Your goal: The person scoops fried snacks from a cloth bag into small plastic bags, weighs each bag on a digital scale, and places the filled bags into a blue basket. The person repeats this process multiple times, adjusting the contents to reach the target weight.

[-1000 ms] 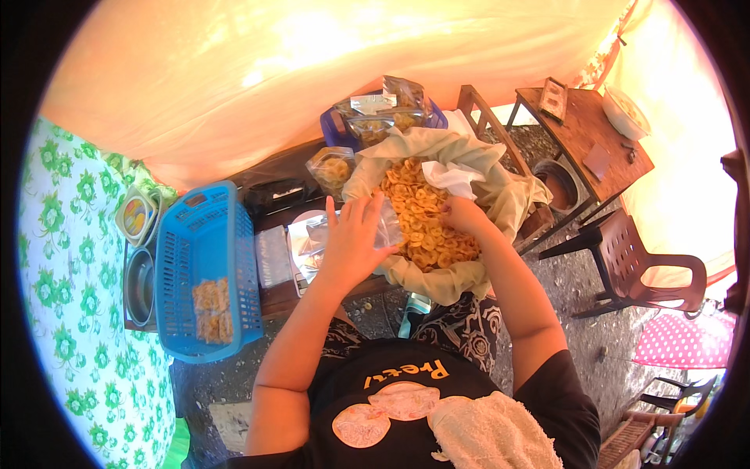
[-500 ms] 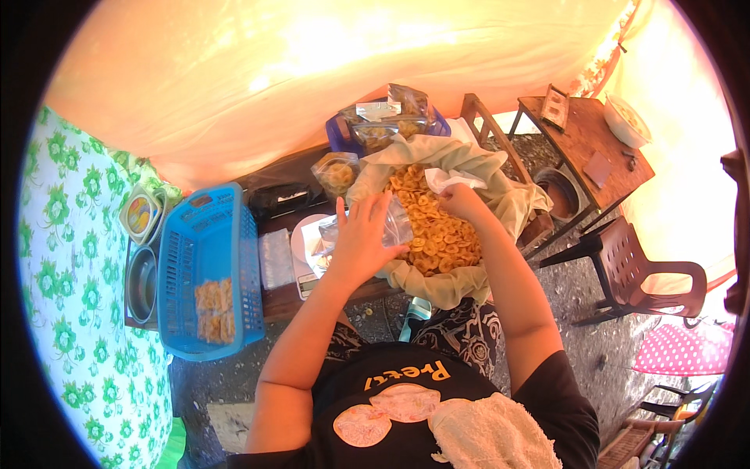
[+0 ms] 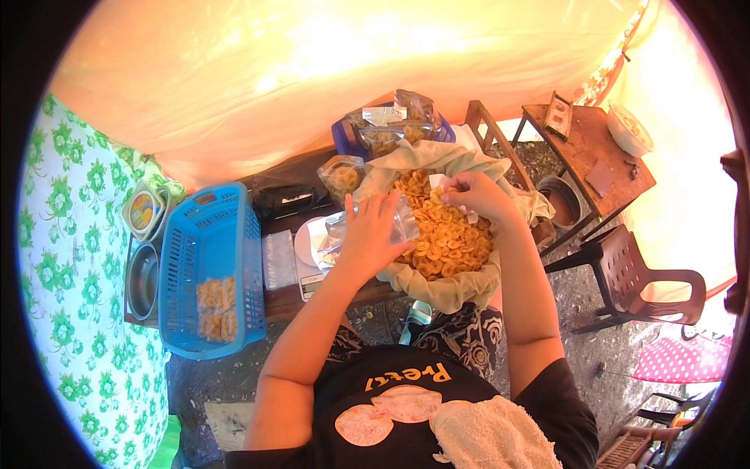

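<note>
My left hand has fingers and thumb around a clear plastic bag, above the white scale and at the left rim of the cloth-lined container. My right hand is closed over the heap of banana chips, its fingertips pinched at a thin white sheet. Chips show beside those fingertips; whether some are in the grip is hidden. Beige cloth hangs over the container's rim all around. A filled bag of chips stands behind my left hand.
Left of the scale lie flat clear bags and a blue basket with packed snacks. A purple-blue bin of filled bags stands behind. To the right are a wooden table and a brown plastic chair.
My right hand has turned and shifted slightly right, with its fingertips and the white sheet now more exposed over the chips. My left hand stays at the bag.
</note>
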Action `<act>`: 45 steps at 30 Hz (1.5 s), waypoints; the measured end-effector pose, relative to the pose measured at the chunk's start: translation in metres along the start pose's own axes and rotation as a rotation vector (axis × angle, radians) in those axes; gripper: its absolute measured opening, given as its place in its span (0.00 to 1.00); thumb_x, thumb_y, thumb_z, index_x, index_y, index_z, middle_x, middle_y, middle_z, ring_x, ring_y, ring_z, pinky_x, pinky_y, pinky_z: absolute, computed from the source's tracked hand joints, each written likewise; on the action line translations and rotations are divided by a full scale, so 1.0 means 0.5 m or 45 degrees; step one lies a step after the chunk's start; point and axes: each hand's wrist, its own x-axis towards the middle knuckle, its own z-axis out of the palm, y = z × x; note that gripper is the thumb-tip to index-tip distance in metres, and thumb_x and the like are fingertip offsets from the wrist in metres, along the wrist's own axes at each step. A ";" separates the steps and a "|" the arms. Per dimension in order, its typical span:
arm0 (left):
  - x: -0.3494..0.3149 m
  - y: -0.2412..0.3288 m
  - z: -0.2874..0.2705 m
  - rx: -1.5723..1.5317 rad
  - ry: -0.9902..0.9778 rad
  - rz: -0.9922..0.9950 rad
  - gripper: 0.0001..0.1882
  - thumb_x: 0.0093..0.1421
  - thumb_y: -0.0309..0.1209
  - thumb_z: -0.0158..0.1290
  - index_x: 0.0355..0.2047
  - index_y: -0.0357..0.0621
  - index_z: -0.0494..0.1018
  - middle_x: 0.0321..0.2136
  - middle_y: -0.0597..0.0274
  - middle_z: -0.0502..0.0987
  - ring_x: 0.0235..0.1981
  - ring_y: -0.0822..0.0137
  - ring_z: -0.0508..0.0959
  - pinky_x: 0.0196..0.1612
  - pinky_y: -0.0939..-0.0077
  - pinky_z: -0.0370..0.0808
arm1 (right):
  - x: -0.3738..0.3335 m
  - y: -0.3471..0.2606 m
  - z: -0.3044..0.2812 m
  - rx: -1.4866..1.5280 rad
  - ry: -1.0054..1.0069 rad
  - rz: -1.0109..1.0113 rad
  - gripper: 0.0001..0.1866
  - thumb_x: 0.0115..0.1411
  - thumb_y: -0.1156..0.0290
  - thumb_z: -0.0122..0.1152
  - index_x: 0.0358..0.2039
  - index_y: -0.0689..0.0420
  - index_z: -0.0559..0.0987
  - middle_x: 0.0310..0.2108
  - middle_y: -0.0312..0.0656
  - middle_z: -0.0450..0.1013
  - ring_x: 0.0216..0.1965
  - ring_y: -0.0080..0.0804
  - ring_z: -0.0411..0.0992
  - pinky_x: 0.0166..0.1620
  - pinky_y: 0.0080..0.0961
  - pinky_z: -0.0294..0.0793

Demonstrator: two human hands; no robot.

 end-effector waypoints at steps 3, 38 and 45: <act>0.011 0.007 0.003 0.003 0.062 -0.010 0.50 0.45 0.45 0.68 0.64 0.42 0.55 0.54 0.53 0.63 0.59 0.54 0.62 0.66 0.37 0.41 | -0.033 -0.050 0.027 -0.235 0.237 -0.366 0.10 0.53 0.70 0.68 0.34 0.59 0.78 0.28 0.35 0.74 0.28 0.24 0.71 0.33 0.25 0.71; -0.012 -0.042 -0.046 -0.081 0.084 -0.239 0.51 0.46 0.48 0.68 0.65 0.45 0.55 0.57 0.51 0.63 0.61 0.52 0.61 0.67 0.42 0.42 | 0.070 0.127 0.186 -0.901 0.065 -0.201 0.11 0.54 0.70 0.60 0.38 0.58 0.82 0.29 0.46 0.77 0.32 0.42 0.76 0.37 0.37 0.74; -0.031 -0.045 -0.036 -0.056 0.042 -0.226 0.51 0.45 0.47 0.68 0.64 0.45 0.54 0.57 0.52 0.62 0.62 0.52 0.61 0.67 0.41 0.41 | 0.049 0.116 0.102 -0.474 0.023 0.017 0.11 0.59 0.70 0.57 0.40 0.60 0.80 0.33 0.43 0.76 0.29 0.33 0.77 0.32 0.30 0.75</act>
